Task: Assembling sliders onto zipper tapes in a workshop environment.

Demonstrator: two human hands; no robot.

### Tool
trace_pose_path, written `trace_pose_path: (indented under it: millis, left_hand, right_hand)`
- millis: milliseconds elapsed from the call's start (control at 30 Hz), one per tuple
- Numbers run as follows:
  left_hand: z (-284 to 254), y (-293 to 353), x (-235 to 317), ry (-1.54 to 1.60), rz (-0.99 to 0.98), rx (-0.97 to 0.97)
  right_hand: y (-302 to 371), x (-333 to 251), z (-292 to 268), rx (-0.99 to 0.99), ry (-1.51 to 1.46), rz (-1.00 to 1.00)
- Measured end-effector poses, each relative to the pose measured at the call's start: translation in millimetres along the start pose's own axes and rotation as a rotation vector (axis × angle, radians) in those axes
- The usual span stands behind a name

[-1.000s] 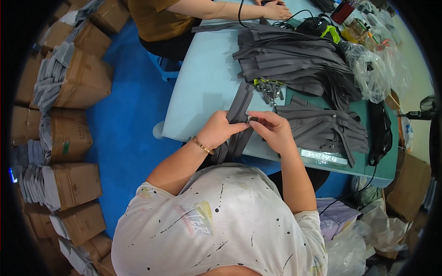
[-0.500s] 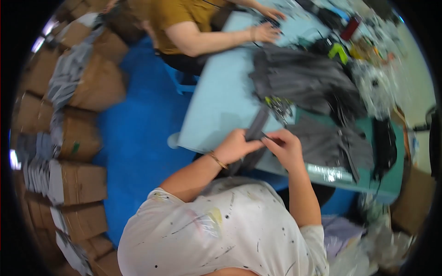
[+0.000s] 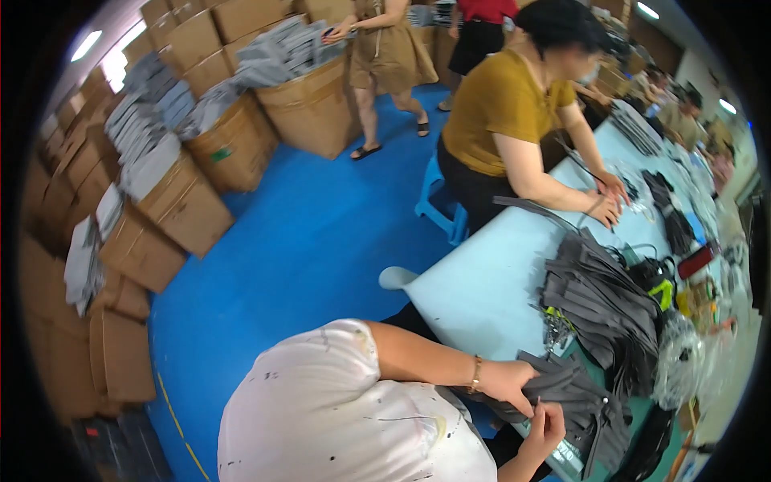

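Both hands are close together over the near end of the table. My left hand (image 3: 507,384), with a bracelet at its wrist, is closed on a dark grey fabric strip (image 3: 499,410), partly hidden under the palm. My right hand (image 3: 546,430) pinches with thumb and forefinger right at my left thumb tip; what lies in that pinch is too small to tell. Beside the hands lies a pile of grey strips (image 3: 596,402). A larger bundle of grey strips (image 3: 598,297) sits farther up the table, and small metal and yellow-green pieces (image 3: 556,328) lie between the two.
A person in a mustard top (image 3: 502,104) works at the light-blue table (image 3: 490,281) on a blue stool (image 3: 442,201). Cartons (image 3: 181,205) piled with grey goods line the left. Another person (image 3: 385,48) stands beyond. Clear plastic bags (image 3: 679,361) and a dark red bottle (image 3: 697,260) lie at the right.
My view has swung left and up, so the table and my hands appear farther right and lower. My hands stay together, now beside the nearer grey pile. More people and cartons show.
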State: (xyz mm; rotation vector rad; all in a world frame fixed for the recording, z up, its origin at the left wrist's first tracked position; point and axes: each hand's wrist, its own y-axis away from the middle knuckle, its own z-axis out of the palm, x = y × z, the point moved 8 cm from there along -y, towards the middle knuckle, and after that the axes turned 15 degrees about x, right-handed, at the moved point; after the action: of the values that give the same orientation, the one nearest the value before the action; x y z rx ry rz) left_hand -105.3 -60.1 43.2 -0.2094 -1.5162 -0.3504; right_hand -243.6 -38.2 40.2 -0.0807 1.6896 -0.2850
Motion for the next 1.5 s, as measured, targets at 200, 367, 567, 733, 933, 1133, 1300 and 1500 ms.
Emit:
trace_pose_path:
  millis: [200, 367, 567, 733, 933, 1133, 1300, 1500]
  left_hand:
    - [18.0, 11.2, 10.7, -0.336, 0.206, 0.055]
    - [61.5, 4.9, -25.7, -0.141, -0.024, -0.126]
    - [49.5, 25.5, -11.6, -0.208, -0.267, -0.272]
    - [54.6, -0.7, -19.5, -0.218, -0.226, -0.242]
    - [98.0, -80.1, 32.2, -0.561, 0.153, -0.372]
    - [106.5, -180.8, 39.5, -0.869, 0.374, -0.101]
    - [53.1, -116.2, 11.7, 0.007, -0.246, -0.067]
    - [38.8, -48.8, -18.1, 0.173, -0.464, -0.168]
  right_hand:
    - [29.3, 4.4, -25.8, 0.061, 0.064, 0.21]
    - [63.1, -25.0, -54.6, 0.194, 0.236, -0.288]
    - [40.4, 22.9, -85.5, 0.452, -0.342, 0.267]
    - [44.5, 24.3, -58.9, 0.254, -0.359, 0.349]
    - [-22.4, 5.7, -197.0, 0.86, 0.029, 0.095]
    - [-94.4, 78.2, -291.6, 0.83, 0.794, 0.115]
    - [-76.3, -23.8, -198.4, 0.965, 0.938, -0.364]
    - [-71.6, -6.4, -18.5, 0.233, 0.1, -0.131]
